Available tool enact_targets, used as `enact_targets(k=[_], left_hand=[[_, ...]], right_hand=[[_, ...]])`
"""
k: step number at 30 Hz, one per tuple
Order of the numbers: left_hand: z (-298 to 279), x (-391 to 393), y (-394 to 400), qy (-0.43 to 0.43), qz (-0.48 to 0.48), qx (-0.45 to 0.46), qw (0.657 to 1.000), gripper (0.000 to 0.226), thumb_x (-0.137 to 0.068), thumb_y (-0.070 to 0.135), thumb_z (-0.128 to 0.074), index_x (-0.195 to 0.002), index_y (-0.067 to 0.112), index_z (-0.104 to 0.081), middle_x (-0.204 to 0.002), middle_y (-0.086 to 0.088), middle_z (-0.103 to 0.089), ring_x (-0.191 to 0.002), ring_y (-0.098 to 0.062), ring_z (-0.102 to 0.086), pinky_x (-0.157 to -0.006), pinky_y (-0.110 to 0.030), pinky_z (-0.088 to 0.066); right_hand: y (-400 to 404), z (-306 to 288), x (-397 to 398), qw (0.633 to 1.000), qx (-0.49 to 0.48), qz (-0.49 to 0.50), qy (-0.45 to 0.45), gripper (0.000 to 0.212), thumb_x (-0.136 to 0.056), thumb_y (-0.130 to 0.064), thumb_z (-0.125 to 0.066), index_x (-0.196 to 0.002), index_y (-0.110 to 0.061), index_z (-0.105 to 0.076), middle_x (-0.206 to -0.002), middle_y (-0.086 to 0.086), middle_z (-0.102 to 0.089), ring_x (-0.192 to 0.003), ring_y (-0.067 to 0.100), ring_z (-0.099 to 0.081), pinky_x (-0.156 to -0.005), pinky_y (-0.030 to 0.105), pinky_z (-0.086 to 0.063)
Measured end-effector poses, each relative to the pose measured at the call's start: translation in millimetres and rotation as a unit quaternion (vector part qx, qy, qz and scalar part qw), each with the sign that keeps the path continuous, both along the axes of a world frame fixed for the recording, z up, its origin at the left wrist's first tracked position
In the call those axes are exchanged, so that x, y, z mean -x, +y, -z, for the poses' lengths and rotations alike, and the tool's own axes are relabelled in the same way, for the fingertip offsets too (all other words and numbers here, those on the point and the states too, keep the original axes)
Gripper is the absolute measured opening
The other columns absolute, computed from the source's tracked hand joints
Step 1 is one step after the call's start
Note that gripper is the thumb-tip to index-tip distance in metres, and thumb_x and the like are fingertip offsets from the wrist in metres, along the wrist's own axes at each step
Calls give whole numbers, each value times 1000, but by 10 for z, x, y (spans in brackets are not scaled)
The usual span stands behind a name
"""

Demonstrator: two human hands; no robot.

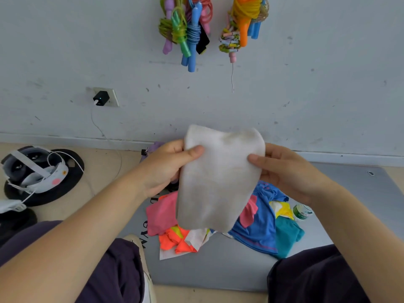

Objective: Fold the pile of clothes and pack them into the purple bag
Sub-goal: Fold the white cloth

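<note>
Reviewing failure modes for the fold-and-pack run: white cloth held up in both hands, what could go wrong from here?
1. The white cloth is pinched only at its upper sides by the left hand and right hand; its lower part hangs free and may unfold.
2. The held cloth hides most of the purple bag, so placing it could miss.
3. A bottle beside the clothes pile could tip.

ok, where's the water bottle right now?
In the head view, the water bottle lies on the grey mat, right of the clothes pile, just below the right hand.

The white cloth I hold looks soft, matt, slightly fuzzy; the grey mat is smooth, the jump ropes glossy plastic.
</note>
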State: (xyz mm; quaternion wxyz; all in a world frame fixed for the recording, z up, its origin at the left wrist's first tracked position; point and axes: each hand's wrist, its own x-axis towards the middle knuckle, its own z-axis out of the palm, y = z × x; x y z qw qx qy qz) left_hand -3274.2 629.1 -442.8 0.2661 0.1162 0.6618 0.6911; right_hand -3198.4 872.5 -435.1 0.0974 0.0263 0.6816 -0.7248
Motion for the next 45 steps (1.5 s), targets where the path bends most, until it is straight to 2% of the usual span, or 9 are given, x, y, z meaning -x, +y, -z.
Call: enact_targets(k=[5,9,14,19,28,33,36,41,45], left_hand=[[19,32,55,57,-75,20,995,21,-92,19,-63,-114,17,-62,-80,7,-73,-63,-6,-66,-46,-17,-47],[43,48,46,79,-78,1,994,37,-96,21,-59,-126,42,-53,-71,12,-69,-68,-4,-65,-58,-17,-51],[4,42,-19,98,-13,18,995,24,-83,15,-74,-104,27,-72,-81,11,-72,-69,-4,-66,-52,-16,-49],[9,67,-36,136,-26,94,986,40,-75,3,-80,-104,30,-72,-98,-9,-75,-98,-42,-67,-85,-73,-45],[38,104,-26,273,-76,253,925,22,-74,40,-82,-87,26,-72,-81,2,-73,-78,-22,-69,-74,-41,-54],[-11,48,-3,66,-44,129,988,42,-85,49,-67,-96,8,-67,-77,1,-67,-70,-17,-59,-61,-26,-46],[-17,-6,43,-8,-43,52,998,52,-87,51,-65,-112,6,-67,-104,-15,-72,-88,-21,-61,-76,-33,-43],[-37,-78,42,-122,92,-65,986,18,-81,19,-73,-97,14,-78,-105,-7,-75,-93,-18,-73,-70,-28,-58],[-2,-74,66,-111,48,-72,990,28,-76,19,-68,-103,12,-72,-102,-6,-76,-88,-17,-73,-69,-27,-59]], right_hand=[[-103,-47,-11,993,-44,100,43,30,-89,-21,-64,-118,-15,-59,-95,17,-74,-81,29,-71,-69,35,-59],[-126,-18,7,974,-96,192,70,38,-87,-29,-70,-121,-35,-55,-86,20,-73,-76,30,-69,-74,42,-58],[-97,-27,21,992,-53,97,68,35,-74,-26,-76,-108,-21,-68,-90,13,-74,-79,24,-69,-76,39,-55],[-29,-69,34,982,-164,55,82,34,-77,-4,-76,-103,-24,-69,-86,4,-77,-81,15,-72,-72,21,-58],[-7,-91,26,871,-465,65,143,12,-83,-37,-70,-88,-26,-67,-84,1,-62,-75,10,-55,-70,23,-44],[-57,-86,-4,961,-257,66,79,32,-91,-46,-55,-76,-18,-51,-69,-10,-46,-64,7,-44,-65,26,-41],[-123,-55,-3,974,-196,97,61,32,-96,-45,-49,-70,-27,-50,-63,-14,-42,-58,4,-41,-54,21,-41],[-158,-94,7,983,-71,171,17,45,-99,-41,-47,-112,0,-59,-104,27,-62,-90,25,-55,-81,41,-44],[-120,-79,0,993,7,119,-21,66,-84,-57,-55,-134,-17,-50,-125,19,-62,-105,27,-65,-87,46,-52]])
